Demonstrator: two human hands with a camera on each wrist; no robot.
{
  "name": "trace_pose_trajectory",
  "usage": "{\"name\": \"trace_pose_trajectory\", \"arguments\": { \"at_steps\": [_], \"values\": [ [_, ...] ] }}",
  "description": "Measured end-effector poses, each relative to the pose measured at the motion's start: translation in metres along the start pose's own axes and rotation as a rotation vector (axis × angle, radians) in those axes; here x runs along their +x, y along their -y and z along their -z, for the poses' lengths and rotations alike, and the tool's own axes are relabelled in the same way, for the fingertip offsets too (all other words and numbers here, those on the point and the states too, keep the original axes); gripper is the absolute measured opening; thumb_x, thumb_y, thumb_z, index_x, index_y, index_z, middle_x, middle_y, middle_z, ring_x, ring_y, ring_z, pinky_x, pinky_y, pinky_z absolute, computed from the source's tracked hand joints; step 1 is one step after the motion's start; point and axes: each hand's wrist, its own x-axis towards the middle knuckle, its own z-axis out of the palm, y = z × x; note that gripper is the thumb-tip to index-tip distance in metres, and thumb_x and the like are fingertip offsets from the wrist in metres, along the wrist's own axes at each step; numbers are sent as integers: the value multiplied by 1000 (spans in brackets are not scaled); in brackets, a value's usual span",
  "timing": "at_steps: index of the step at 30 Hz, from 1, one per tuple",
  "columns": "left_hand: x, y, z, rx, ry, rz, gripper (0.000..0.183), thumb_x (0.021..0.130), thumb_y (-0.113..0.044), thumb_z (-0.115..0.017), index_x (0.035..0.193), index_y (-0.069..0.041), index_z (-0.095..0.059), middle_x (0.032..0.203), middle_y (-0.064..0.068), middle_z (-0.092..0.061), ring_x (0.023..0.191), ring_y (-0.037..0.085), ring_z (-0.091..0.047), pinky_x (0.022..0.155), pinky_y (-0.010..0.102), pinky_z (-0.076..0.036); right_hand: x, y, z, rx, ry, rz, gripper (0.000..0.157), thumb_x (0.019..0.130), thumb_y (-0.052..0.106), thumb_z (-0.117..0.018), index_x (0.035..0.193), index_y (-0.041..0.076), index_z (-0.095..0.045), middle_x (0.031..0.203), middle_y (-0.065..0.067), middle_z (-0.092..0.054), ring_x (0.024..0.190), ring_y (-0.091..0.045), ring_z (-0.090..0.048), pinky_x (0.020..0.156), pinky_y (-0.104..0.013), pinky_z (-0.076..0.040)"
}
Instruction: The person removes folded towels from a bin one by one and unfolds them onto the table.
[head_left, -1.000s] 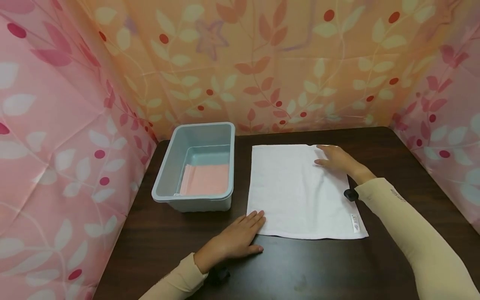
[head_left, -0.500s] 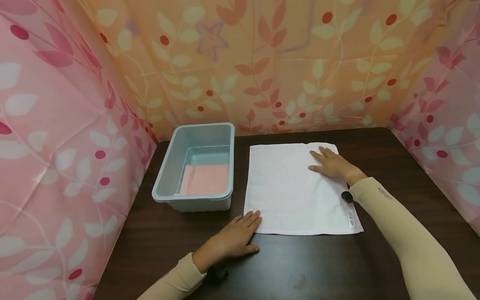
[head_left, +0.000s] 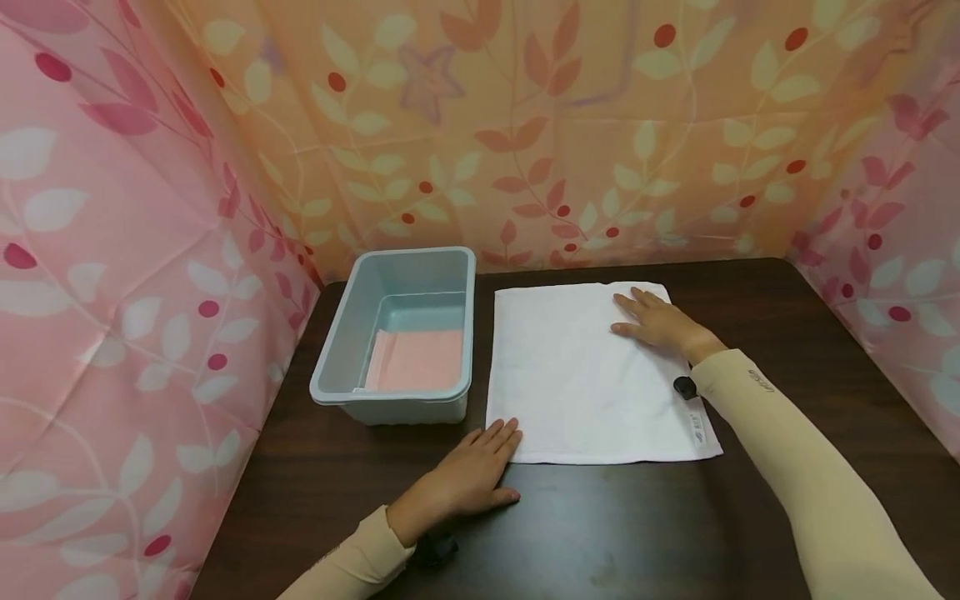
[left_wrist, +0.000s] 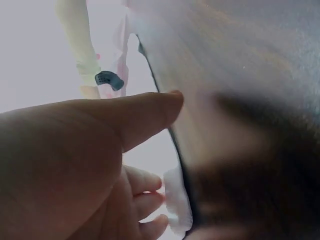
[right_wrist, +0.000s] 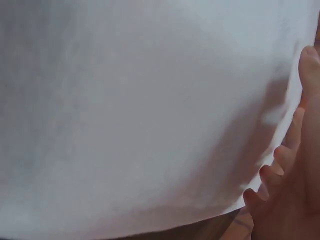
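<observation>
A white towel (head_left: pixel 570 375) lies spread out flat on the dark table, with a small label (head_left: pixel 698 429) near its front right corner. My left hand (head_left: pixel 468 475) rests with straight fingers on the towel's front left corner, its thumb out over the bare wood. Toward the back right corner, my right hand (head_left: pixel 656 321) rests on the cloth with its fingers spread. In the left wrist view, the left thumb (left_wrist: pixel 150 112) stretches past the towel's edge. The right wrist view shows the right hand (right_wrist: pixel 295 160) along one side of the towel (right_wrist: pixel 125 125).
A grey-blue plastic basin (head_left: pixel 390 404) stands left of the towel. Inside it lies a folded pink cloth (head_left: pixel 416 360). The dark wooden table (head_left: pixel 600 533) reaches back to an orange patterned curtain (head_left: pixel 525 142), with a pink one (head_left: pixel 150 333) along the left.
The towel has slid slightly left and back, and its right side lies smoother. My right hand has shifted left and now rests flatter on the cloth. The left hand stays at its corner.
</observation>
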Motion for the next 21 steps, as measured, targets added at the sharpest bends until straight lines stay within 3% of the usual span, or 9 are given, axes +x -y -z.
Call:
{"name": "trace_pose_trajectory", "arguments": {
  "at_steps": [8,13,21],
  "values": [
    [-2,-1,-2,-29,3,-55,79,95,-49,-61,159,-21,-23,168,5,-17,155,30,-19,121,51,-29,-20,8,-1,-2,89,-2,90,93,68,-47,160,16,-17,165,-26,-6,150,-53,-7,115,-74,-12],
    [-2,-1,-2,-26,35,-40,77,95,-51,-60,158,-28,-24,169,4,-13,156,31,-16,121,54,-28,-27,11,-8,-91,69,49,91,93,68,-47,159,13,-18,164,-28,-6,150,-53,-7,115,-73,-13],
    [1,-1,-2,-34,39,-35,76,95,-51,-59,158,-29,-23,169,4,-13,156,31,-15,121,55,-27,-29,8,-10,-90,32,59,89,94,66,-48,159,13,-18,165,-27,-6,151,-52,-6,117,-71,-11]
  ]
}}
